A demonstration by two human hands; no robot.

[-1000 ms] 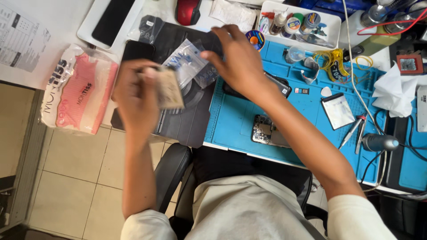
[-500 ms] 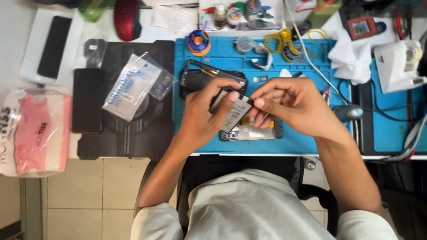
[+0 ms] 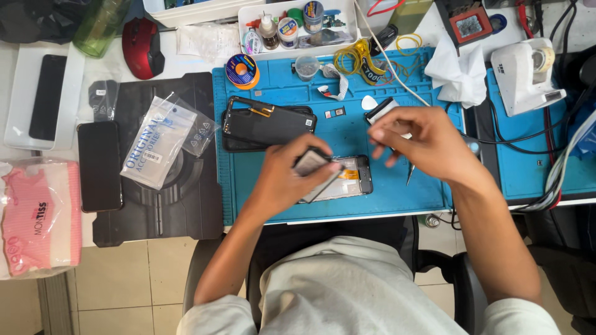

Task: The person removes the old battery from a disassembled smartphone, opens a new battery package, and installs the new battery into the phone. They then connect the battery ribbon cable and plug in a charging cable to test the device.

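My left hand (image 3: 282, 183) is shut on a small flat grey part (image 3: 310, 162) and holds it tilted just above an opened phone (image 3: 351, 178). The phone lies on the blue work mat (image 3: 279, 93). My right hand (image 3: 419, 139) hovers to the right of the part, apart from it, with its fingers loosely curled and blurred. I cannot see anything between them. A black phone back frame (image 3: 267, 124) lies on the mat above my left hand. Metal tweezers (image 3: 410, 174) rest on the mat under my right hand.
Left of the blue mat, a black mat (image 3: 186, 198) carries clear plastic bags (image 3: 158, 146). A black phone (image 3: 99, 164) and a pink packet (image 3: 37, 214) lie further left. A white tray of small bottles (image 3: 298, 22), a red mouse (image 3: 141, 46), tissue (image 3: 456, 68) and a white dispenser (image 3: 524, 71) stand at the back.
A second ago my left hand held the part out over the floor at the left. It came over the phone with both hands on it, and now my right hand has let go and drawn right.
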